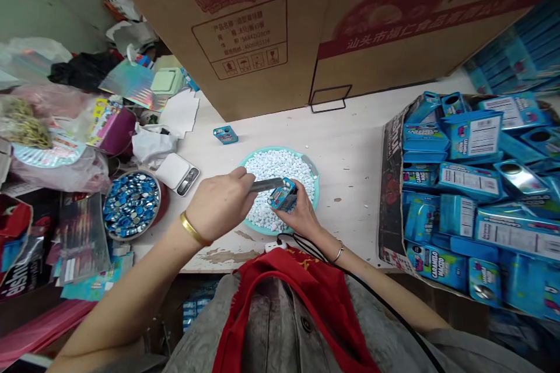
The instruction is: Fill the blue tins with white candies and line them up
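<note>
My left hand (225, 201) is closed around the handle of a grey metal scoop (268, 185). Its far end rests at the top of a small blue candy box (283, 197), where a few white pieces show. My right hand (305, 214) grips that box from the right side, tilted. Both hands are over a turquoise basin (317, 189) filled with small white candies (275, 163). Part of the candy heap is hidden behind my hands and the box.
A similar blue box (226, 134) stands behind the basin. On the left are a white scale (178, 173) and a bowl of blue and silver caps (132, 205). A carton (391, 186) of blue boxes is at right; a large cardboard box (280, 29) stands behind. A black cable (371, 288) crosses my lap.
</note>
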Demonstrator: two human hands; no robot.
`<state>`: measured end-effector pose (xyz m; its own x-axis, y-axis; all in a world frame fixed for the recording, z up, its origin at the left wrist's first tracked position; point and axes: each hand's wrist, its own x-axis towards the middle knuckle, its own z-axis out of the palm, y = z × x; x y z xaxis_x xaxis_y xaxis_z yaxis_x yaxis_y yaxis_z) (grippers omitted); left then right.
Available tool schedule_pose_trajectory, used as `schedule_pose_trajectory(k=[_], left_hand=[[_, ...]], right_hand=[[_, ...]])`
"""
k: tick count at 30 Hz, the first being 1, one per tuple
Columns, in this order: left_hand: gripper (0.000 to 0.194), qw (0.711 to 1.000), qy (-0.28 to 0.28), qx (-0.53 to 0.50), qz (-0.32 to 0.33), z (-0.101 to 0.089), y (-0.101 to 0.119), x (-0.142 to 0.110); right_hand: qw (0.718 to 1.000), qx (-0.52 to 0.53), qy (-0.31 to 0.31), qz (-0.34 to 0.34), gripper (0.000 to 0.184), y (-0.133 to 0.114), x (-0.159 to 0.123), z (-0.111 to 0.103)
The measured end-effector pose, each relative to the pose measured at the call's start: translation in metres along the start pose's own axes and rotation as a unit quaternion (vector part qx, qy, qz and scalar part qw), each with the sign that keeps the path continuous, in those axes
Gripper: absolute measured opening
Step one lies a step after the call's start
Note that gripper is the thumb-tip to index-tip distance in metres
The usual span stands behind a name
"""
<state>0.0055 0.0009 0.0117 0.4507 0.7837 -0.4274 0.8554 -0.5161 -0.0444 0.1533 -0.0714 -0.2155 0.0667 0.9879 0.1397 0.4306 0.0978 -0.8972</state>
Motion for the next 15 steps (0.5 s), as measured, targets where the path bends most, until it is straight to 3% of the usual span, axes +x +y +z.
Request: schedule_pose_trajectory(k=[3, 5, 7, 9, 12, 15], left_hand=[[0.042, 0.994, 0.039, -0.100, -0.016, 0.032, -0.001, 0.010], [0.050, 0.990, 0.034, -0.133, -0.029, 0.056, 0.006, 0.021], [0.039, 0.990, 0.013, -0.134, -0.035, 0.072, 0.012, 0.033], [0.026, 0.991, 0.007, -0.129, -0.029, 0.075, 0.010, 0.043], [0.029, 0.991, 0.046, -0.120, -0.030, 0.060, -0.022, 0.061], [0.040, 0.989, 0.110, -0.082, -0.059, 0.048, -0.085, 0.097]], right_hand=[[1.000, 0.016, 0.006, -0.016, 0.086, 0.001, 0.001, 0.006], [0.999, 0.023, 0.000, -0.025, 0.084, 0.000, 0.003, 0.012], [0.999, 0.028, -0.018, -0.024, 0.082, -0.004, 0.006, 0.016], [0.999, 0.019, -0.029, -0.024, 0.087, -0.012, 0.012, 0.015], [0.998, -0.039, -0.022, -0.054, 0.096, -0.019, 0.028, -0.007], [0.989, -0.122, 0.038, -0.069, 0.073, -0.009, 0.049, -0.060]])
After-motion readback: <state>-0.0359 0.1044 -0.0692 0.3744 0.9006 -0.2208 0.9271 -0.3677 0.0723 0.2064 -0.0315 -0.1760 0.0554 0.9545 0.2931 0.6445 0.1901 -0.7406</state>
